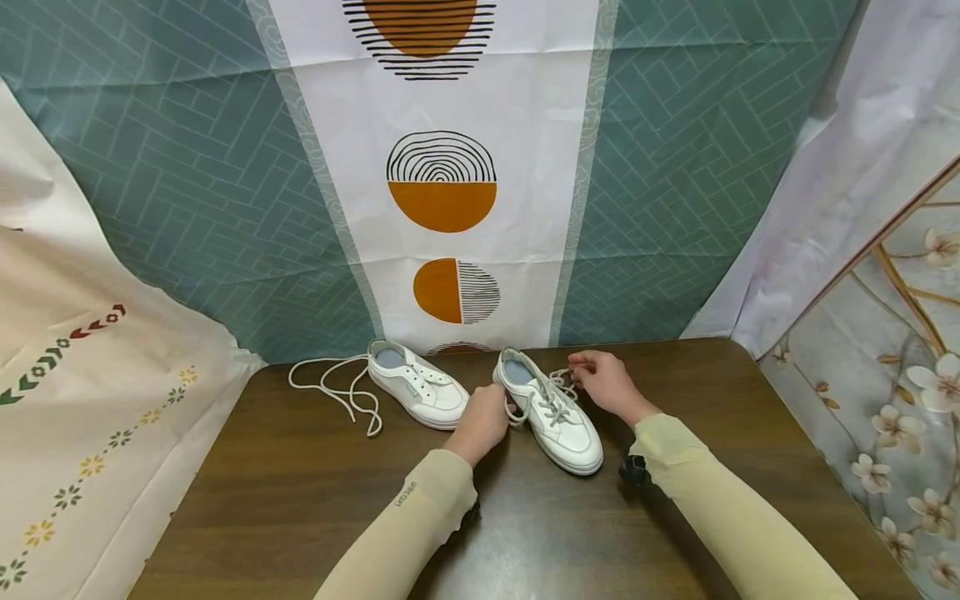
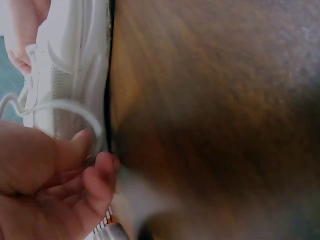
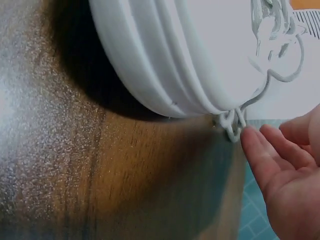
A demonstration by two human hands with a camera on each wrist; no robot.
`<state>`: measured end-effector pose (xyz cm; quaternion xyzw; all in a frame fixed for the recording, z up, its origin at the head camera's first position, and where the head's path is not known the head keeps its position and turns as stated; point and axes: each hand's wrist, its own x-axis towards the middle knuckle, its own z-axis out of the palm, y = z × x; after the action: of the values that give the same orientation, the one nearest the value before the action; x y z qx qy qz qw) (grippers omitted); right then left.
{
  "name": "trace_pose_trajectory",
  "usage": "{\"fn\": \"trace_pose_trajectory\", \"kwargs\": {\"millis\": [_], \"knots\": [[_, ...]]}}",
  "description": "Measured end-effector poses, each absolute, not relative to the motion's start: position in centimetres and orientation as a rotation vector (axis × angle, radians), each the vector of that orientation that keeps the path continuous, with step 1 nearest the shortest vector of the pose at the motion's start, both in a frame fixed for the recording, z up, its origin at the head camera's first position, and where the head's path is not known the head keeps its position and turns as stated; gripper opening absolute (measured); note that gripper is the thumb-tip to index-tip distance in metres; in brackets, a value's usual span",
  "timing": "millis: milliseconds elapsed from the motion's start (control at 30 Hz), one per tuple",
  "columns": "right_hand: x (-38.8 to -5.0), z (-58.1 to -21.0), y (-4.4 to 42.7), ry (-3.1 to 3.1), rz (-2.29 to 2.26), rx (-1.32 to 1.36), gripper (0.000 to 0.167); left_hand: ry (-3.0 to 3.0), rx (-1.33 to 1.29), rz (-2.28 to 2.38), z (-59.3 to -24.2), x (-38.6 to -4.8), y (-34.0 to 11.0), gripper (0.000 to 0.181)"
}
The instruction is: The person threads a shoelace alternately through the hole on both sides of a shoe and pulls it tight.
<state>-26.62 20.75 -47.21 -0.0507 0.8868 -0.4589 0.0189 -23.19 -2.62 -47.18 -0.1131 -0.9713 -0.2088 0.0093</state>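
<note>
A laced white shoe sits on its sole close to the middle of the desk's far edge, toe slanting toward the near right corner; standing flat likely keeps it steady. The left hand pinches one lace between thumb and curled fingers, seemingly to hold it clear of the shoe's side. Opposite, the right hand has loosely bent fingertips at another bit of lace; whether they grip it, I cannot tell. Toward the far left corner lies a second shoe, a loose lace trailing by its heel, perhaps kept aside for working room on the desk.
</note>
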Motion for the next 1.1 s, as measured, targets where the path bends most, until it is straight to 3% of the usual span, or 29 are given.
{"fn": "trace_pose_trajectory", "kwargs": {"millis": [333,433,600,700,800,900,1100], "knots": [[-24.0,-45.8,21.0,2.96,-1.288,-0.115,0.037,-3.072,-0.55,-0.467,-44.4,-22.7,-3.5,0.02],[-22.3,-45.3,20.3,2.978,-1.206,-0.101,0.047,-3.098,-0.559,-0.503,-43.3,-23.0,-4.0,0.041],[-19.8,-45.9,17.9,2.98,-1.02,-0.149,0.092,-3.188,-0.545,-0.648,-41.5,-23.3,-5.1,0.081],[-18.8,-46.7,16.7,3.021,-0.938,-0.171,0.098,-3.164,-0.51,-0.796,-40.7,-23.0,-5.7,0.092],[-18.2,-47.3,16.2,3.075,-0.886,-0.172,0.083,-3.08,-0.435,-0.924,-40.4,-22.8,-6.2,0.091],[-18.1,-47.5,15.9,3.117,-0.83,-0.16,0.073,-2.978,-0.338,-0.987,-40.5,-22.8,-6.7,0.076],[-18.0,-47.5,15.8,3.119,-0.84,-0.117,0.068,-2.81,-0.249,-1.061,-41.8,-23.1,-7.7,0.053]]}}
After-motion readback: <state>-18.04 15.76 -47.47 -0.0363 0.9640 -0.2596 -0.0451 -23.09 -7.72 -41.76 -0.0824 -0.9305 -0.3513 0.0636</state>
